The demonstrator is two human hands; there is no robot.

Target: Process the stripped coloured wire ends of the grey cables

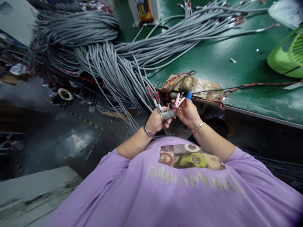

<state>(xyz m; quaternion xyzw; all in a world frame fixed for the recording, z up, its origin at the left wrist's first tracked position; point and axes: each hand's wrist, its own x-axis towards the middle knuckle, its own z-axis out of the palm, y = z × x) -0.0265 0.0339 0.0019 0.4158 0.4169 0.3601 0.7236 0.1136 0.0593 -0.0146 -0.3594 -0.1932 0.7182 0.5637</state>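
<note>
My left hand [155, 121], a grey covering seemingly on its thumb [167, 115], is closed round grey cable. Two cable ends [156, 103] with white sleeves and fanned coloured wires stand up beside it. My right hand [190, 114] has a blue fingertip cover [189, 95] and curls around thin coloured wires [176, 110] that meet the left fingers. A pink clip [178, 100] lies at the right fingertips; whether they grip it I cannot tell. Just behind the hands, a tape-wrapped cardboard block [203, 87] rests on the green table's [248, 71] edge.
Large bundles of grey cable [113, 67] hang over the table's left edge. More cables [180, 37] stretch across the tabletop. A green basket [287, 53] stands at the right. A black cord and a reddish twisted cord [255, 84] run from the block rightward. A plastic bag [285, 14] lies behind.
</note>
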